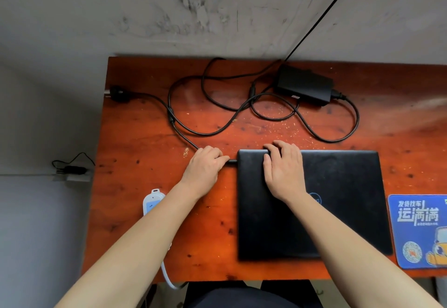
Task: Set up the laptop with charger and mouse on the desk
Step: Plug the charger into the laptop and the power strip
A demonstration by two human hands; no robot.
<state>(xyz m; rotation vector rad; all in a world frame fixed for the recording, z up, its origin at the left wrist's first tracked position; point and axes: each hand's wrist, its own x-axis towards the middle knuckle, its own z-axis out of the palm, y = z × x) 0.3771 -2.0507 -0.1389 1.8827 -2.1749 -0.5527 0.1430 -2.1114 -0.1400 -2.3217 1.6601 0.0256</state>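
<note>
A closed black laptop lies flat on the reddish wooden desk. My left hand pinches the charger's plug end right at the laptop's left edge. My right hand rests flat on the lid's far left corner, fingers over the rear edge. The black charger brick sits at the back of the desk, its cable looping across the wood. The wall plug lies at the desk's far left edge. No mouse is in view.
A blue mouse pad with printed characters lies right of the laptop. A white power strip with a white cord sits near the front left, partly under my left forearm. A small dark adapter hangs at the wall, left of the desk.
</note>
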